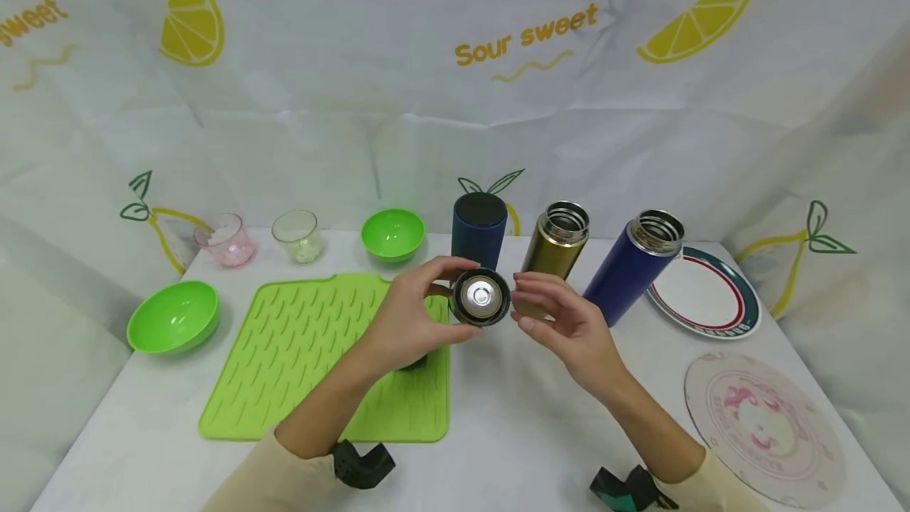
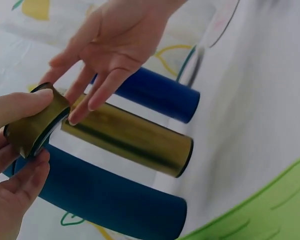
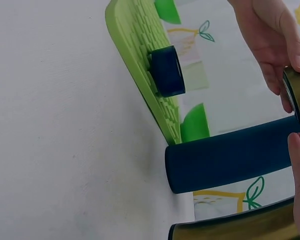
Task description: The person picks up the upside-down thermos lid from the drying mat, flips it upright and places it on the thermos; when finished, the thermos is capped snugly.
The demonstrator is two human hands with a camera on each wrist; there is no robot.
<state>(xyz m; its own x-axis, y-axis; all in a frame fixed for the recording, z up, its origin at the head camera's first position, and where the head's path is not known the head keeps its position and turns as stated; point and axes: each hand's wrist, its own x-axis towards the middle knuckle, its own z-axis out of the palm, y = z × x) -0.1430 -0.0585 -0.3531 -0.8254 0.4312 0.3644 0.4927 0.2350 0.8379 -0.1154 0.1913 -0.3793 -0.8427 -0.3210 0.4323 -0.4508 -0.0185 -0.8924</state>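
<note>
My left hand (image 1: 401,314) pinches a gold bottle lid (image 2: 37,122) between thumb and fingers; in the head view its round, metallic underside faces me. Close to the lid's right side is my right hand (image 1: 572,330), fingers extended and loosely bent, gripping nothing; whether a fingertip touches the lid I cannot tell. Behind the hands stand an uncapped gold bottle (image 1: 553,247), an uncapped blue bottle (image 1: 626,279) and a dark teal-blue bottle (image 1: 479,231) with its top closed. A dark blue lid (image 3: 167,71) rests on the green mat, mostly hidden by my left hand in the head view.
The ridged green drying mat (image 1: 284,362) lies left of centre. Around it are a green bowl (image 1: 174,318), another green bowl (image 1: 392,235), a pink glass (image 1: 226,242) and a clear glass (image 1: 297,237). At right lie a rimmed plate (image 1: 700,295) and a round pink-patterned mat (image 1: 764,425).
</note>
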